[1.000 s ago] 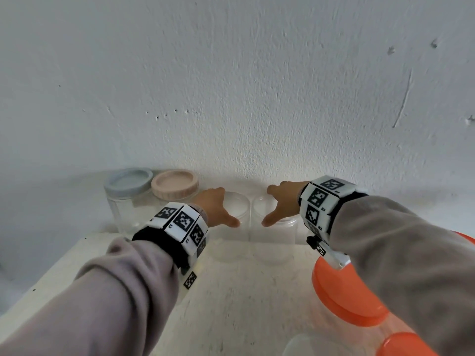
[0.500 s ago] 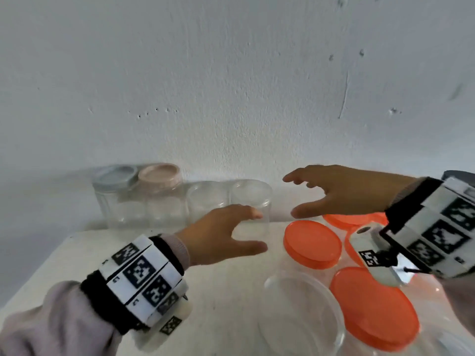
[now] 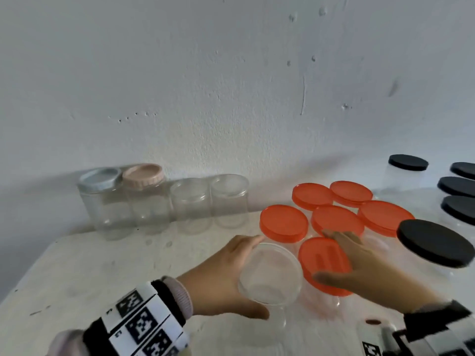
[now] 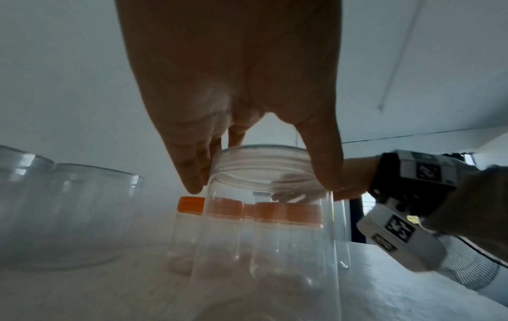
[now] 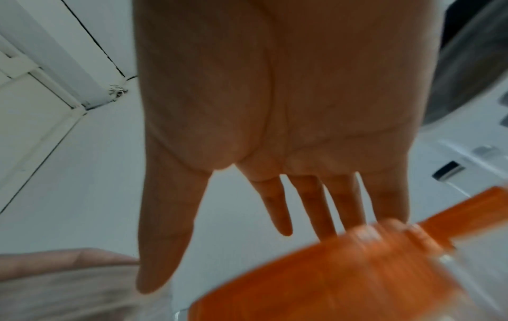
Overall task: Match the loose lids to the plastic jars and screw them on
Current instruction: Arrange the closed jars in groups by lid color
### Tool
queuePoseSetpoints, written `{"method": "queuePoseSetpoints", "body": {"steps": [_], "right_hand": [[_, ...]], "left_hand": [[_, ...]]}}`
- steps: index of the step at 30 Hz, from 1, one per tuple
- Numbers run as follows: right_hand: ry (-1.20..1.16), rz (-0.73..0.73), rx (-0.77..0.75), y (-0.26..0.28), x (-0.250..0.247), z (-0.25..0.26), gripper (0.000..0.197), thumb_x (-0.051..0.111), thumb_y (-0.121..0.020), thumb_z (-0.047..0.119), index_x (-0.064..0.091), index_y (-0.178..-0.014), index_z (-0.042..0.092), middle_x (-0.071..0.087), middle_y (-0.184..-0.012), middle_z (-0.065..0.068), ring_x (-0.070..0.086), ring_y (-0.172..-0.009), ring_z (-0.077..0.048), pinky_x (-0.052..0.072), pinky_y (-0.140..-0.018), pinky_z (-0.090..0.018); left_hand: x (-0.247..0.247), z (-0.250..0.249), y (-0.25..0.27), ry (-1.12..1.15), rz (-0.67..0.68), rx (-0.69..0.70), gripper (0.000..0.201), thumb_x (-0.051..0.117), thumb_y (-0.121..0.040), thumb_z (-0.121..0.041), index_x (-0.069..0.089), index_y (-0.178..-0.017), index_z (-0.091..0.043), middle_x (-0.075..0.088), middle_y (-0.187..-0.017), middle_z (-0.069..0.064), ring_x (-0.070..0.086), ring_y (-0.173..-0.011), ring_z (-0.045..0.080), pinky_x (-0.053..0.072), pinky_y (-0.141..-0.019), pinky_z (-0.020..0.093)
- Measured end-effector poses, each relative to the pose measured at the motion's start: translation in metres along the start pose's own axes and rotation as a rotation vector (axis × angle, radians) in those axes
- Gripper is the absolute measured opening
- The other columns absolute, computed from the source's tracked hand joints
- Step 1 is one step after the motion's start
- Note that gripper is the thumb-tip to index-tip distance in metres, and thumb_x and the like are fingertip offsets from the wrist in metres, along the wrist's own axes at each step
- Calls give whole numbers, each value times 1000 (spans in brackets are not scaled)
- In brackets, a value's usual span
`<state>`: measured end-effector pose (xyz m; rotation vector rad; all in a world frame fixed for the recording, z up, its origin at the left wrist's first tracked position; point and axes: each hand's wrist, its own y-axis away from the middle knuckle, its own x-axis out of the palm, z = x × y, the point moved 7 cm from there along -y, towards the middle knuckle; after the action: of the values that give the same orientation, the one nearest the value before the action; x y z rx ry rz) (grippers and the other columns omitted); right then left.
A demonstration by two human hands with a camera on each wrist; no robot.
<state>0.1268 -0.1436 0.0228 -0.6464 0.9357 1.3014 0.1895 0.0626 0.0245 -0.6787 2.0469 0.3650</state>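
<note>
Jar [image 3: 270,274] upright, mouth up, gripped by left hand [image 3: 221,276].

Open jar [image 3: 270,274] left of lidded jars [image 3: 325,265].

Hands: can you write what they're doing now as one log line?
left hand: grips open jar | right hand: open over orange lid

Six orange lids [image 3: 283,223] cluster at two o'clock, black lids [image 3: 435,242] at three. At ten o'clock, clear jars [image 3: 190,204] stand beside pale blue [image 3: 99,178] and pink lids [image 3: 143,175]. Wrist bands [image 3: 144,322] show black-and-white squares.
</note>
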Motion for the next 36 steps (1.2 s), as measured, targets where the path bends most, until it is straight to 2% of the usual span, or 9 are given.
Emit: {"method": "queuePoseSetpoints", "body": {"steps": [6,12,15,19,24,28,31,33,36], "right_hand": [[-49,-15,29,0,14,-17,109,65,-69,71,2,-150,32,8,-152,15,21,-138,-15,29,-112,-35],[-65,130,49,-7,21,-26,127,50,-50,88,-5,-150,31,-5,-151,16,18,-140,-15,28,-112,-37],[-53,174,40,-13,22,-29,130,49,-48,89,-9,-150,31,-11,-152,15,14,-142,-14,27,-113,-37],[-12,222,-8,-21,25,-33,137,45,-43,94,-15,-148,30,-18,-150,15,9,-143,-14,24,-114,-36],[40,200,-113,-31,28,-44,124,71,-68,65,-21,-144,31,-16,-146,8,8,-143,-13,14,-116,-30],[73,225,-171,-30,24,-37,116,70,-69,66,-13,-144,36,-8,-143,16,17,-137,-8,18,-115,-26],[-53,137,-222,-19,-3,-15,102,72,-50,74,4,-125,61,0,-124,45,29,-118,14,35,-99,-15],[-137,31,-239,-15,-29,2,92,68,-41,79,15,-116,70,11,-119,50,31,-109,25,42,-80,-5],[-237,-132,-290,-26,-58,26,96,66,-40,82,22,-123,64,22,-118,46,35,-105,25,42,-70,-5]], "left_hand": [[-36,14,2,191,-135,-76,113,86,-49,-54,22,-140,-41,31,-140,-22,30,-122,-21,28,-94,-2],[-137,31,-21,227,-481,-214,114,81,-41,-65,31,-140,-35,40,-139,-13,44,-126,5,38,-97,24],[-178,49,-47,200,-673,-285,110,80,-48,-53,31,-142,-24,37,-144,-2,46,-123,13,36,-95,27],[-196,78,-81,152,-778,-396,109,87,-61,-37,23,-146,-17,30,-147,7,37,-132,22,32,-110,37],[-195,104,-100,135,-841,-497,109,85,-65,-38,18,-148,-14,26,-149,9,30,-137,24,27,-108,34],[-194,115,-104,162,-854,-537,107,83,-67,-41,19,-148,-12,24,-149,10,29,-137,24,27,-109,36],[-192,120,-103,174,-845,-565,108,82,-67,-42,18,-148,-12,25,-149,10,30,-137,25,28,-109,36],[-191,124,-101,200,-839,-587,109,82,-67,-44,17,-148,-11,27,-148,10,32,-136,25,29,-108,36],[-191,127,-99,214,-839,-607,106,83,-64,-46,24,-144,-7,35,-144,11,37,-132,26,34,-106,36]]}}
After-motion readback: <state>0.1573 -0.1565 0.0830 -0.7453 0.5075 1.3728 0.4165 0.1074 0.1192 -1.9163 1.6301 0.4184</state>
